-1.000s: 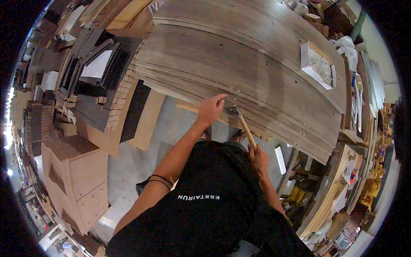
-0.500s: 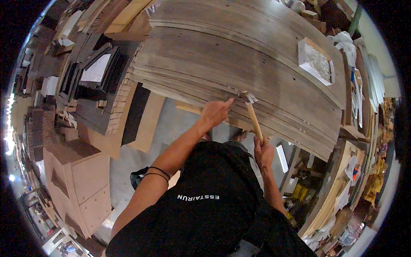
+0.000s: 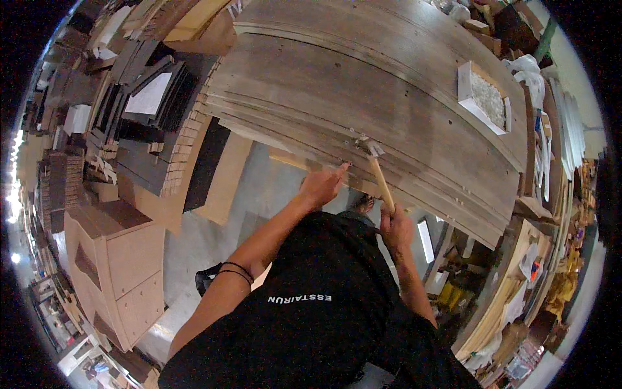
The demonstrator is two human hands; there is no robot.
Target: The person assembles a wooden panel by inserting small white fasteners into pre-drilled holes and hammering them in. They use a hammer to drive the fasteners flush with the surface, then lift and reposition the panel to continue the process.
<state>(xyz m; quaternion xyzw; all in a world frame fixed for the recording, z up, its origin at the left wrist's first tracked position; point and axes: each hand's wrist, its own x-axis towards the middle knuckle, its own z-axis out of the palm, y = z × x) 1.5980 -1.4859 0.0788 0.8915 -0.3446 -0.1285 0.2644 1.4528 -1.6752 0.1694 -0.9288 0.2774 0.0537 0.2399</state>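
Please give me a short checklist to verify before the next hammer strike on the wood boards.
1. Right hand grips the wooden-handled hammer at the handle end: ok.
2. Hammer head rests on the stacked brown wooden boards: ok.
3. Left hand fingertips touch the board edge close to the hammer head: not ok, they are near the strike spot.
4. Nail under the hammer head is upright: cannot tell, too small.
5. White shallow tray lies apart from the strike spot: ok.

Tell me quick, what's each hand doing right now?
Left hand: fingertips pinched at the edge of the stacked wooden boards; what they pinch cannot be told.
Right hand: closed around the wooden handle of a hammer.
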